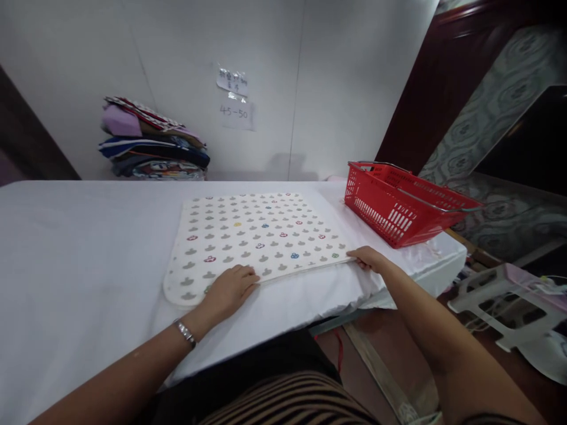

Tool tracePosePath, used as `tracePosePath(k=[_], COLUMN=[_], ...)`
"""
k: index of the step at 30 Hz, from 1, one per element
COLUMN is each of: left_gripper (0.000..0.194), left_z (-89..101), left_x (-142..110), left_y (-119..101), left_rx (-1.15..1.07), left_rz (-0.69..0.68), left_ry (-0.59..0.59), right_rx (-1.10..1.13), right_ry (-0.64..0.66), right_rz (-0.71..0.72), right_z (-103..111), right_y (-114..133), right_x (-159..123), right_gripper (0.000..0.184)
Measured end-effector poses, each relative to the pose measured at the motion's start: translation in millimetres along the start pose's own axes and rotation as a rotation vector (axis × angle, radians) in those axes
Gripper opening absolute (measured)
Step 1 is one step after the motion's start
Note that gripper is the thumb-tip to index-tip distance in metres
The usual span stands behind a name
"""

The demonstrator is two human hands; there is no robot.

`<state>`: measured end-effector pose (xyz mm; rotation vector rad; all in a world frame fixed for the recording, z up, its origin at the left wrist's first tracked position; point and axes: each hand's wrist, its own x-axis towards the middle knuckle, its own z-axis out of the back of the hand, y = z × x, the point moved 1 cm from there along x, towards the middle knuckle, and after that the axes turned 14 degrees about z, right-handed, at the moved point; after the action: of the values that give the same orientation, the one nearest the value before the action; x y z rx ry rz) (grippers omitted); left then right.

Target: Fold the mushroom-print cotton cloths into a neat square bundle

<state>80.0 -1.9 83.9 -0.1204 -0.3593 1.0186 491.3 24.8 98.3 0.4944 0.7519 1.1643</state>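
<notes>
A folded white blanket (248, 236) lies flat on the white-covered table (88, 248). Small grey mushroom-like shapes cover it, with a few in red, blue, yellow and green. My left hand (233, 288) rests over the blanket's near edge, left of its middle, its fingers together and pinched on the edge. At the near right corner, my right hand (367, 258) has the blanket between thumb and fingers. A metal-banded bracelet or watch (185, 333) circles my left wrist.
To the right stands a red plastic basket (398, 206) with metal handles. Folded clothes (153, 141) are stacked behind the table at back left. Paper signs (237, 112) hang on the white wall. A white plastic stool (505, 307) is on the floor at right.
</notes>
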Motion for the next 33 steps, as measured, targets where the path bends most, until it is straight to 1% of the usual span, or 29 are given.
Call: tracePosePath(k=[3, 6, 7, 8, 9, 10, 11, 12, 13, 15, 16, 18, 21, 25, 27, 29, 33], left_gripper=[0.033, 0.032, 0.029, 0.026, 0.023, 0.02, 0.018, 0.017, 0.016, 0.017, 0.019, 0.023, 0.027, 0.024, 0.023, 0.021, 0.022], left_z=[2.6, 6.1, 7.0, 7.7, 8.0, 8.0, 7.6, 6.8, 5.7, 3.0, 1.5, -1.3, -4.0, -4.9, -5.6, -7.3, -13.3], left_x=[-1.2, -3.3, -3.1, -2.1, -0.4, 2.1, 5.3, 8.9, 12.7, 19.9, 23.0, 27.1, 29.0, 27.9, 27.2, 26.7, 27.2], left_y=[-2.2, -6.4, -8.8, -11.9, -15.4, -19.3, -23.3, -27.3, -31.0, -36.9, -38.8, -40.7, -40.9, -41.8, -43.6, -45.6, -46.8], left_rx=[-0.041, -0.063, -0.064, -0.063, -0.059, -0.053, -0.047, -0.041, -0.036, -0.033, -0.036, -0.039, -0.019, 0.031, 0.073, 0.113, 0.123], left_rz=[0.027, 0.057, 0.066, 0.073, 0.077, 0.077, 0.077, 0.075, 0.074, 0.074, 0.077, 0.08, 0.099, 0.147, 0.147, 0.129, 0.074], left_ry=[-0.007, 0.017, 0.028, 0.035, 0.039, 0.04, 0.042, 0.047, 0.054, 0.067, 0.071, 0.065, 0.042, 0.04, 0.039, 0.029, -0.013], right_rx=[-0.094, -0.201, -0.244, -0.302, -0.371, -0.44, -0.496, -0.529, -0.532, -0.48, -0.461, -0.456, -0.473, -0.47, -0.454, -0.452, -0.538], right_ry=[-0.017, -0.052, -0.082, -0.136, -0.203, -0.262, -0.293, -0.285, -0.234, -0.088, -0.036, 0.009, 0.022, 0.01, 0.004, -0.031, -0.169], right_rz=[0.024, 0.053, 0.075, 0.128, 0.217, 0.342, 0.497, 0.665, 0.826, 1.061, 1.14, 1.237, 1.295, 1.301, 1.295, 1.291, 1.274], right_z=[0.0, 0.8, 0.6, -0.2, -2.3, -6.2, -12.2, -20.1, -29.5, -49.8, -59.0, -73.5, -83.7, -84.6, -84.8, -86.2, -92.4], right_y=[-1.3, -2.0, -1.7, -0.4, 2.1, 5.8, 10.5, 16.1, 21.9, 33.2, 38.2, 45.8, 50.7, 50.1, 49.3, 48.7, 47.3], right_x=[-0.6, -1.1, -2.1, -3.8, -6.3, -9.7, -13.7, -18.0, -22.3, -29.3, -31.6, -33.3, -31.0, -27.0, -26.1, -25.8, -25.5], right_gripper=[0.034, 0.03, 0.026, 0.021, 0.018, 0.018, 0.019, 0.019, 0.019, 0.017, 0.017, 0.018, 0.018, 0.02, 0.022, 0.022, 0.023])
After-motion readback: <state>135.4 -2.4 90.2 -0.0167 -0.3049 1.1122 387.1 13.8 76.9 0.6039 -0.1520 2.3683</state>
